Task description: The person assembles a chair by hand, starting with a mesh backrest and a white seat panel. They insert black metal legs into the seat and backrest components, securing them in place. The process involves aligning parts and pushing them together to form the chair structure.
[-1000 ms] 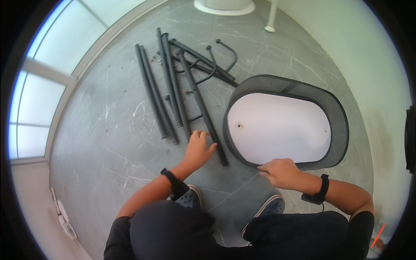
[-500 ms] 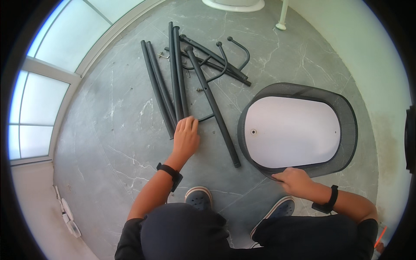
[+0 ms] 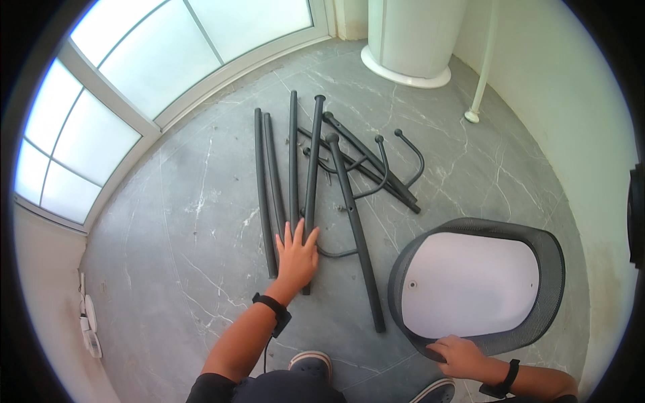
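My left hand (image 3: 297, 260) lies with spread fingers over the lower ends of several straight black metal poles (image 3: 263, 195), which rest on the floor. To their right is a black pole with curved hooks (image 3: 361, 247). Beyond it, more dark poles with ball-tipped hooks (image 3: 386, 164) lie crossed over each other. My right hand (image 3: 463, 359) pinches the near rim of a rounded dark mesh basket (image 3: 552, 282). Inside the basket sits a white oval panel (image 3: 470, 285) with a small round fitting near its left end.
The floor (image 3: 168, 269) is grey and marble-patterned. A white pedestal (image 3: 410, 47) and a white pipe (image 3: 485, 67) stand at the back. Frosted glass panels (image 3: 131, 67) line the left, and a white power strip (image 3: 89, 326) lies at the lower left.
The view has tilted up, so the floor items appear lower. My left fingers have gone from bunched to spread, and the straight poles lie farther apart. My right hand stays on the basket rim.
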Tool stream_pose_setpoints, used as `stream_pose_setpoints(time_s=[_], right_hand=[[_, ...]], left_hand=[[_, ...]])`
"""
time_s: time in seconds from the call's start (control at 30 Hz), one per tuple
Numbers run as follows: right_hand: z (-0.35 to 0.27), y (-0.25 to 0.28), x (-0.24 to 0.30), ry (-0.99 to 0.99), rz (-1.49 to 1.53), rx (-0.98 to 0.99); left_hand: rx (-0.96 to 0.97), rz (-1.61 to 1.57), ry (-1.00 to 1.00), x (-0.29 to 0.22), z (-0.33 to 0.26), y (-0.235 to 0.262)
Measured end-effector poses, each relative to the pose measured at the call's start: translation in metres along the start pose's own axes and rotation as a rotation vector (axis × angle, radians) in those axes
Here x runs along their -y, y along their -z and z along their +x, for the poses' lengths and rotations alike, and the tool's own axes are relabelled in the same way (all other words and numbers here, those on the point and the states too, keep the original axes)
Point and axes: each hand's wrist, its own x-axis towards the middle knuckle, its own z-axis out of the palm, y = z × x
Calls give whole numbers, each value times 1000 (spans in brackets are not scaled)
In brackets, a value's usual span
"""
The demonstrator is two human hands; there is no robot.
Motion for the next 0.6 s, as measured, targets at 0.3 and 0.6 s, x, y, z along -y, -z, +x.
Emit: stream_pose_setpoints(time_s=[0.3,0.6], right_hand=[[9,-2,-8,11,-21,46],[12,1,-5,38,3,-11]], left_hand=[[-25,11,53,-9,3,-1],[-70,-101,75,-3,3,6]])
